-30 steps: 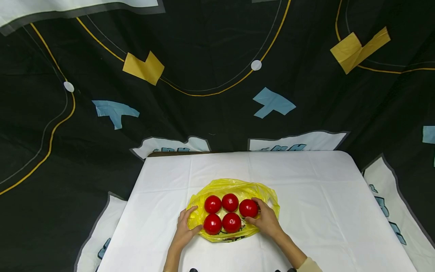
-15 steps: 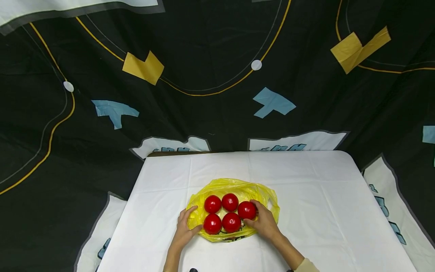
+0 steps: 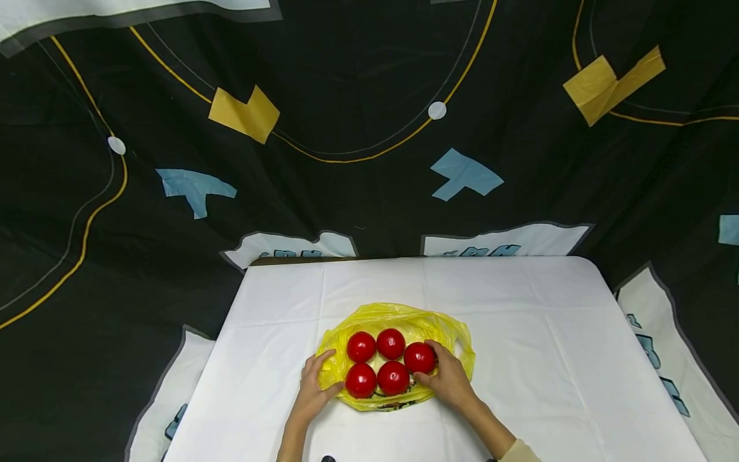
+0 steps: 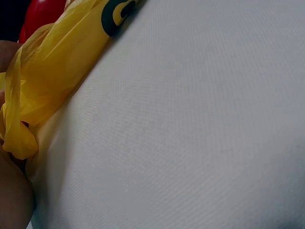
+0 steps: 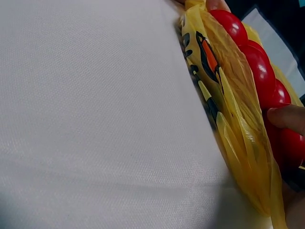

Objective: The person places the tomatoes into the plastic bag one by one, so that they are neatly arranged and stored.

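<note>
Several glossy red balls [image 3: 393, 378] sit in two rows on a spread yellow plastic bag [image 3: 383, 316]; their exact kind is unclear. My right hand [image 3: 452, 378] holds the rightmost red ball [image 3: 419, 357] between thumb and fingers. At the bag's left edge, my left hand [image 3: 312, 389] grips the bag's side, its thumb tip close to the lower-left ball [image 3: 360, 380]. Bunched yellow plastic [image 4: 21, 140] shows against that hand in the left wrist view. In the right wrist view, the thumb [image 5: 288, 118] lies on a ball; the other fingers are mostly hidden.
A white cloth [image 3: 537, 333] covers the table under the bag. Behind the table hangs a black fabric backdrop [image 3: 346, 205] with yellow, blue and white shapes. A small dark object [image 3: 328, 458] shows at the bottom edge.
Between one second and half a second ago, my right hand and the rightmost ball shifted slightly left, nearer the other balls. Since then they have stayed put; my left hand has not visibly moved.
</note>
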Available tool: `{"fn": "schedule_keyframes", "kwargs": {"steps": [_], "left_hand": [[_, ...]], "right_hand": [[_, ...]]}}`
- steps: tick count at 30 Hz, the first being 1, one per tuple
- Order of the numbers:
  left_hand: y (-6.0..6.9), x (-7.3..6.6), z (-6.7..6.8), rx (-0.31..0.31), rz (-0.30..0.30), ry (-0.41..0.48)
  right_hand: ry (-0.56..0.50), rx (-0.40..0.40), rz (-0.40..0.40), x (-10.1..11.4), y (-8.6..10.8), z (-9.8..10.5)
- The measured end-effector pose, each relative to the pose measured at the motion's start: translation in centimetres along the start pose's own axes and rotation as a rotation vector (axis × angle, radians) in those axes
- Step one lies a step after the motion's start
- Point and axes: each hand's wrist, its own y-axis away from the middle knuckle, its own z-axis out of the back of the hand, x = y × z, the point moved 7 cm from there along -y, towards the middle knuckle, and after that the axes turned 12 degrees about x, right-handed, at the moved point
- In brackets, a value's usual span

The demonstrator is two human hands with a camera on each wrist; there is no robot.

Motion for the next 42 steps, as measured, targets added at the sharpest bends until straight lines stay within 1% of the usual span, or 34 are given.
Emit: {"fn": "schedule_keyframes", "kwargs": {"steps": [3,9,13,18,22,29,34,39,42], "left_hand": [[0.00,-0.07,0.04,-0.001,0.000,0.002],[-0.08,-0.08,0.08,0.003,0.021,-0.005],[-0.09,-0.06,0.06,0.008,0.028,-0.002],[-0.05,-0.15,0.11,0.006,0.018,0.005],[-0.12,-0.15,0.10,0.008,0.015,-0.006],[-0.21,-0.23,0.12,0.015,0.023,-0.012],[-0.23,-0.15,0.11,0.012,0.019,-0.012],[-0.19,0.03,0.04,0.006,0.023,-0.011],[-0.13,-0.01,0.03,-0.002,0.011,-0.018]], "right_hand": [[0.001,-0.002,0.006,0.06,0.06,0.02],[0.007,-0.014,0.015,0.03,0.03,-0.05],[0.034,-0.023,0.031,0.13,0.04,-0.14],[0.048,-0.027,0.020,-0.01,0.03,-0.24],[0.057,-0.026,0.007,-0.23,0.04,-0.33],[0.109,-0.039,0.047,-0.30,0.11,-0.58],[0.114,-0.045,0.059,-0.25,0.14,-0.61],[0.097,-0.038,0.045,-0.38,0.18,-0.68],[0.097,-0.038,0.047,-0.36,0.20,-0.69]]}}
